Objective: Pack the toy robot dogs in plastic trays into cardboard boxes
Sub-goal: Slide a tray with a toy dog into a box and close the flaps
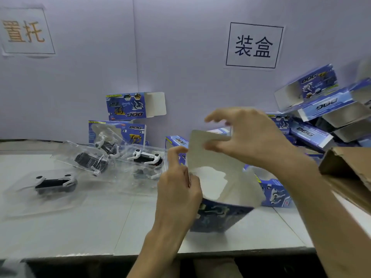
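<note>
Since the light box [220,215] likely bends, the left hand [178,189] has its grip on its wall; the right hand [247,137] spreads wide.

One open blue box [220,215] between two hands, a left hand [178,189] and a right hand [247,137]. Left of that box, four toy robot dogs [56,183] in clear trays [40,203] plainly countable, perhaps a fifth underneath, plus two upright boxes [118,131] by the wall. Right of it, one lying box [275,193], a heap [321,109] of at least five more, one brown carton [345,167]; above it, two wall signs [254,46].
</note>
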The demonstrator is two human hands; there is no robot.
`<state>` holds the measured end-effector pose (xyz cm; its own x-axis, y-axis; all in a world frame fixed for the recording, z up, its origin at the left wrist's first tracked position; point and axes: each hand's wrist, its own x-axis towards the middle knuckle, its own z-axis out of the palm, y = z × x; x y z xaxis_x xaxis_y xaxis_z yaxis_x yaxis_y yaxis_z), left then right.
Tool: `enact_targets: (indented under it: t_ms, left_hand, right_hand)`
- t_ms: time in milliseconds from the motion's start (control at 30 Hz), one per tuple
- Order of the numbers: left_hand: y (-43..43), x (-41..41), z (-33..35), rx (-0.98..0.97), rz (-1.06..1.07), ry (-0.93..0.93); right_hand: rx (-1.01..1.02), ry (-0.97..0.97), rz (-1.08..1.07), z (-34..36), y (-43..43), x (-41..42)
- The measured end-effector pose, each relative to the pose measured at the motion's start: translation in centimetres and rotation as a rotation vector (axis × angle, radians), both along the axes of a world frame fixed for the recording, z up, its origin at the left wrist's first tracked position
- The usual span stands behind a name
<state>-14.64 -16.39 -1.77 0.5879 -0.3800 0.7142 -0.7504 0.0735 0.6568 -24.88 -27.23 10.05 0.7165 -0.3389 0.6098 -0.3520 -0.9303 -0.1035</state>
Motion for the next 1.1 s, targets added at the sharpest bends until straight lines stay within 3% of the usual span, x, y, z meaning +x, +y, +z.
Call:
enact_targets:
  t_ms: [133, 200, 267, 367, 467, 633, 733, 900, 1100]
  left_hand:
    - [-0.3, 0.0, -0.4, -0.018, 0.05, 0.036]
    - [-0.1, -0.4, -0.9, -0.024, 0.034, 0.048]
    - [0.4, -1.1, -1.5, -0.064, 0.006, 0.127]
    - [1.5, -2.1, -2.2, -0.122, 0.027, 0.314]
    - [2.7, -2.4, -2.3, -0.13, 0.076, 0.322]
    - [4.4, -0.5, -2.7, -0.131, 0.057, 0.42]
    - [5.0, 0.4, -3.6, -0.178, -0.114, 0.589]
    - [4.7, 1.4, -5.0, -0.336, -0.758, 1.2]
    - [3.4, 1.1, -6.2, -0.218, -0.785, 1.213]
  right_hand:
    - [0.415, -0.556, -0.021, -5.8, -1.3, -4.4]
    - [0.727, -0.666, 0.01, -9.3, -1.1, -5.5]
    - [0.893, -0.644, 0.054, -11.8, -0.9, -5.4]
    - [0.881, -0.649, 0.052, -13.0, -0.6, -4.8]
    - [0.876, -0.667, 0.047, -13.4, -0.4, -4.6]
    - [1.077, -0.614, 0.186, -14.2, 0.0, -4.5]
    - [1.161, -0.673, 0.195, -14.6, -0.5, -4.6]
    - [1.872, -0.881, 0.553, -15.5, -1.3, -4.3]
    - [1.875, -1.022, 0.492, -16.7, -2.2, -3.3]
